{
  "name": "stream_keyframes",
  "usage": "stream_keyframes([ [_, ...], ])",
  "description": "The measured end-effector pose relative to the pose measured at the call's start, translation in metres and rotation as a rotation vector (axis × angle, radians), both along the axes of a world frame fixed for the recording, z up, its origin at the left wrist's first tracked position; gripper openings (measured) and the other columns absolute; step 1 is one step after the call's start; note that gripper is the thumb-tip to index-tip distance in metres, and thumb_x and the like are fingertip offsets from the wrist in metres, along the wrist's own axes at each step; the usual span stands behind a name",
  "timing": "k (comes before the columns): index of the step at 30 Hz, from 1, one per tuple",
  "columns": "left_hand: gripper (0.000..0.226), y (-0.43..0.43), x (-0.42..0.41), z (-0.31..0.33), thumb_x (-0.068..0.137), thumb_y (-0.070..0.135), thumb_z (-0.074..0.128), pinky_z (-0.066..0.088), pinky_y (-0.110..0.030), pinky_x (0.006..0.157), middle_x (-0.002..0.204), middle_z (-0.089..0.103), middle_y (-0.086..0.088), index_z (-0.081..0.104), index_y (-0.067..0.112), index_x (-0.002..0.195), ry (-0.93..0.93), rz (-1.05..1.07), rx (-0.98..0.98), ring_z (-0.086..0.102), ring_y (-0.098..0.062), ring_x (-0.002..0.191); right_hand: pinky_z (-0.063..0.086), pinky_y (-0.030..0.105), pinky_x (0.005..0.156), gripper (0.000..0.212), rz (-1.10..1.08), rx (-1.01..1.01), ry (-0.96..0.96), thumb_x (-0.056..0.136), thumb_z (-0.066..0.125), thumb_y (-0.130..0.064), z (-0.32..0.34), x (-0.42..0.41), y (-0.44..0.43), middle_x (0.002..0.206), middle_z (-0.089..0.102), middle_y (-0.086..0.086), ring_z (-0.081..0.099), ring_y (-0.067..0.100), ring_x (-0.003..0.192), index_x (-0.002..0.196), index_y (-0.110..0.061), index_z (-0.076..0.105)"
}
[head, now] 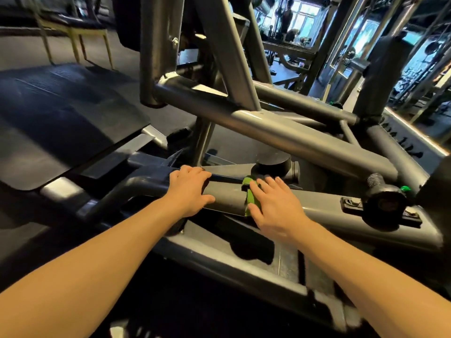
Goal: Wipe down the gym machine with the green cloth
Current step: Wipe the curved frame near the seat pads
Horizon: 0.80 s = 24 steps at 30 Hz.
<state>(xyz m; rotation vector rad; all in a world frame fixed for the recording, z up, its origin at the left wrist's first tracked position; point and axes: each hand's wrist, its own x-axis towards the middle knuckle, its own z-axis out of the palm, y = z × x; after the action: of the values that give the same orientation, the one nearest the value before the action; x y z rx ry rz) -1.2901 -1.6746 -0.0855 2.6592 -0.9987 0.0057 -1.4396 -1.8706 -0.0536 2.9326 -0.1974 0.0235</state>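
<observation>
Okay, so nearest to me it's just my two forearms reaching out over the low frame rail (244,262). Past that, both hands are on the bar (227,197), the fat grey tube running left to right.

My left hand (189,191) is bracing. Its fingers curl over the top of the bar and the thumb sits on the near side, so it's a loose wrap-around hold with nothing else in it.

My right hand (275,206) is the working one. It lies flat with the fingers spread fairly wide, pressing the cloth (250,195) down onto the bar. Only a green strip of it shows, poking out at the left edge of my palm. The rest is under the hand, so I can't tell how it's folded.

So I'd call this mid-wipe on that bar, somewhere in the middle of the job. The hands are close together but not touching.

Just behind the cloth is a round black bumper (272,164), and off to the right a black knob (385,203) sits on a bolted bracket. Next move, I reckon, is sliding the cloth along the bar toward that knob while keeping the palm pressure on. I'd then have to bunch it up to get around the bracket and bolts, since a flat hand won't reach in there.

Further back, the upper tubes (292,132) cross diagonally and probably need doing too. The black pad (61,113) is off left, and a chair (73,32) stands way back on the floor.
</observation>
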Motion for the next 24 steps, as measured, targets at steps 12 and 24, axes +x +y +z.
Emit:
stream_keyframes([
  [12,0.079,0.015,0.026,-0.01,0.083,0.075,0.062,0.03,-0.048,0.11,0.148,0.048,-0.002,0.048,0.03,0.147,0.12,0.118,0.058,0.037,-0.03,0.139,0.033,0.051,0.12,0.054,0.116,0.002,-0.198,0.095,0.064,-0.031,-0.028,0.005,0.012,0.148,0.054,0.01,0.044,0.033,0.143,0.145,-0.012,0.055],
  [24,0.063,0.035,0.03,-0.014,0.094,0.057,0.061,0.029,-0.05,0.111,0.148,0.049,-0.002,0.044,0.032,0.149,0.125,0.066,0.05,0.037,-0.03,0.137,0.032,0.044,0.119,0.043,0.207,0.04,-0.309,0.095,0.058,-0.032,-0.02,-0.004,0.008,0.138,0.065,0.006,0.057,0.029,0.131,0.133,-0.015,0.066],
])
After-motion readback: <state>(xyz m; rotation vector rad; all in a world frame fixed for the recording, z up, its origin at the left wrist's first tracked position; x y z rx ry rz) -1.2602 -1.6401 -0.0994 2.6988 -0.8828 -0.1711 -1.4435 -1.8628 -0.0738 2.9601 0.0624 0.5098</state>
